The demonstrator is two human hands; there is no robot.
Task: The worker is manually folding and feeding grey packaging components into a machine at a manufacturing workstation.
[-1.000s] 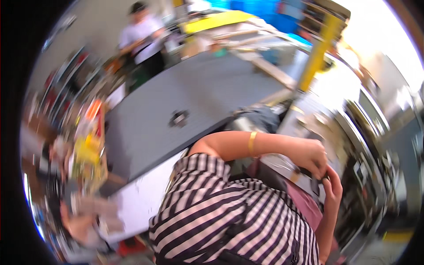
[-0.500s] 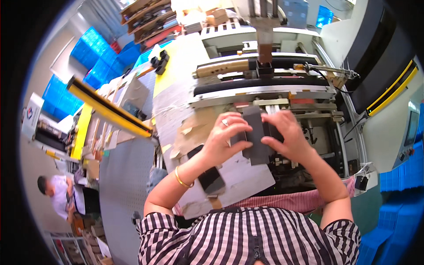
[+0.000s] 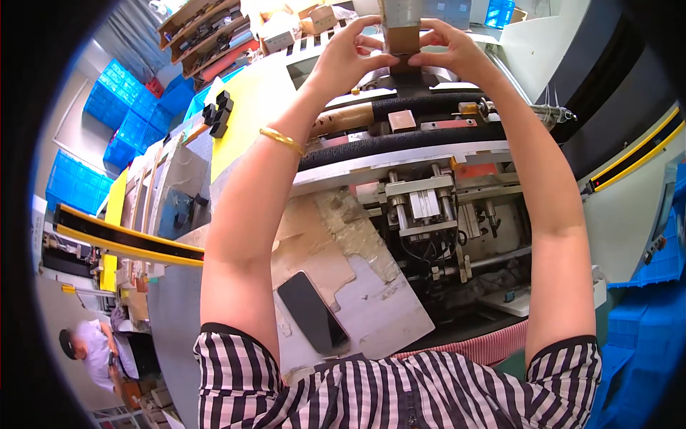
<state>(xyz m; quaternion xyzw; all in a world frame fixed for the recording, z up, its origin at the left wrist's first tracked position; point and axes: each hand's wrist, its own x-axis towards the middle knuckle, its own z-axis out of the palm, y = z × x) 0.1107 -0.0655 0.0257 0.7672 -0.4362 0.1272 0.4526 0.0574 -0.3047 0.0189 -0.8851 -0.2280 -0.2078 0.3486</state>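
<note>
My left hand (image 3: 355, 58) and my right hand (image 3: 457, 51) reach far forward to either side of a brown block (image 3: 404, 43) under the machine's upright head. Both hands are curled, thumbs drawn in toward each other, at a dark box (image 3: 407, 66) right below the block. Most of that box is hidden by fingers and block. Nearer to me, a black smartphone-like slab (image 3: 312, 311) lies on a pale board (image 3: 389, 314). Between my forearms a small pinkish-brown square pad (image 3: 401, 121) shows above a black roller (image 3: 400, 146).
Metal rails, clamps and a cylinder unit (image 3: 423, 204) fill the machine bed below my arms. Small black boxes (image 3: 218, 114) sit on a yellow sheet (image 3: 250, 100) at left. Yellow-edged bars (image 3: 128, 236) flank both sides. Another person (image 3: 96, 350) is at far left.
Both hands have moved forward and up from near the board to the machine head. The dark grey box-like piece they held no longer shows as a whole. The smartphone-like slab is now uncovered.
</note>
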